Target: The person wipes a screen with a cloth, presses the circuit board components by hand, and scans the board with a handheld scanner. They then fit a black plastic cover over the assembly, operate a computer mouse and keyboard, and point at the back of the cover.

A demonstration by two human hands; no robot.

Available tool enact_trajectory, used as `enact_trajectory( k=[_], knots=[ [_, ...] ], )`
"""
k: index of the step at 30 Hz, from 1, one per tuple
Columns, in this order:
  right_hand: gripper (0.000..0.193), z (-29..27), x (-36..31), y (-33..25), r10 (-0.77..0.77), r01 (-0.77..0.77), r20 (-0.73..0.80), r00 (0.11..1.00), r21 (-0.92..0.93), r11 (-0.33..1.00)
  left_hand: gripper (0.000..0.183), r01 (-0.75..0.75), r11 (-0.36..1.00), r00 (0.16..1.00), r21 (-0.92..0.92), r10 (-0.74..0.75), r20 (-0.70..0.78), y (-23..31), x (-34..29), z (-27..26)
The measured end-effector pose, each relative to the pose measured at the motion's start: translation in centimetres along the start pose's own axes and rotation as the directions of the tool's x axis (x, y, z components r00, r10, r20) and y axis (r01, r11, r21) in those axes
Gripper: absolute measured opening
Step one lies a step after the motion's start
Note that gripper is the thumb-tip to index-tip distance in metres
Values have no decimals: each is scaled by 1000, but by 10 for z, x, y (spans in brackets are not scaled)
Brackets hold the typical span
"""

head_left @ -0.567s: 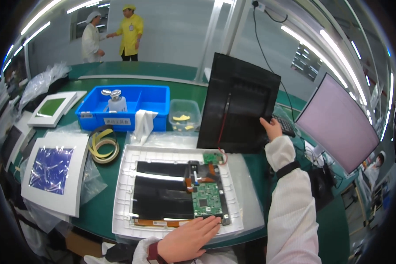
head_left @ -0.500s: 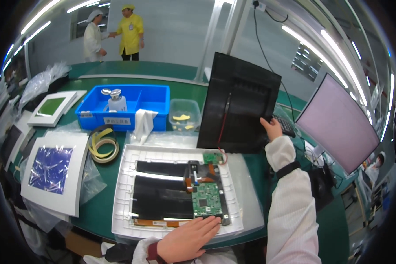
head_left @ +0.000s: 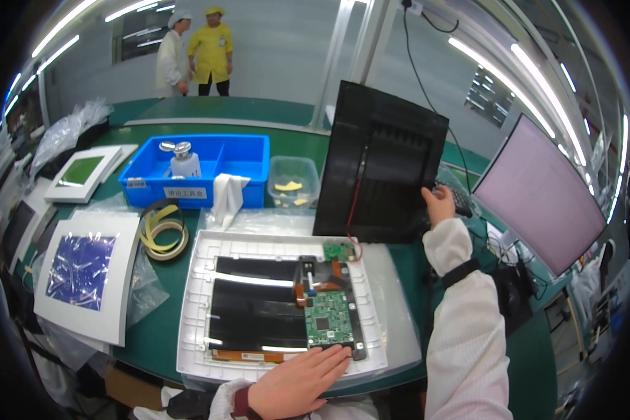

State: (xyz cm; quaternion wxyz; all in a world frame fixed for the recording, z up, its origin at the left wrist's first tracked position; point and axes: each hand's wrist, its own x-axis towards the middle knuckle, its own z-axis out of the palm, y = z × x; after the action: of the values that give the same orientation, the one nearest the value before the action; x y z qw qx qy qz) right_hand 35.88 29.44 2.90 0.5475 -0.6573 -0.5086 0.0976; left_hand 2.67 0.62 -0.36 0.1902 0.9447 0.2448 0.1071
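My left hand (head_left: 299, 383) lies flat with fingers stretched out on the lower edge of a white frame (head_left: 192, 308), just below a green circuit board (head_left: 329, 318). The frame lies face down, holding a black panel (head_left: 255, 315) and orange flex strips. Behind it a black back cover (head_left: 392, 154) stands tilted up, its inner side toward me. My right hand (head_left: 438, 206) is closed at the cover's right edge, gripping it; some fingers are hidden. A thin red cable (head_left: 354, 210) runs from the cover down to a small green board (head_left: 339, 250) at the frame's upper right corner.
A blue divided bin (head_left: 196, 196) holds a pump bottle (head_left: 184, 164); a white cloth (head_left: 228, 196) hangs over its rim. Nearby are a clear tub (head_left: 294, 183), tape rolls (head_left: 164, 238) and white framed screens (head_left: 84, 273). A lit monitor (head_left: 542, 192) stands right. Two people stand beyond the bench.
My right hand has shifted slightly rightward, its fingers drawn closer together at the cover's edge. The cover has tilted a little. My left hand stays put. The two people in back have moved right.
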Motion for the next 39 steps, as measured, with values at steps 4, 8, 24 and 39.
enact_trajectory(
  k=[4,8,24,39],
  knots=[
    [16,11,-58,-55,-647,648,-91,757,-24,761,66,32,999,999,-7,-32,21,2,-3,-3],
    [15,30,-127,-67,-628,629,553,548,222,745,70,0,998,975,-63,-14,-222,9,-11,9],
    [21,56,-185,-71,-512,698,751,417,95,709,69,-9,999,971,-42,-2,-241,10,-10,7],
    [26,66,-189,-74,-476,701,764,435,43,712,71,-4,999,974,-36,-4,-225,10,-9,10]
  ],
)
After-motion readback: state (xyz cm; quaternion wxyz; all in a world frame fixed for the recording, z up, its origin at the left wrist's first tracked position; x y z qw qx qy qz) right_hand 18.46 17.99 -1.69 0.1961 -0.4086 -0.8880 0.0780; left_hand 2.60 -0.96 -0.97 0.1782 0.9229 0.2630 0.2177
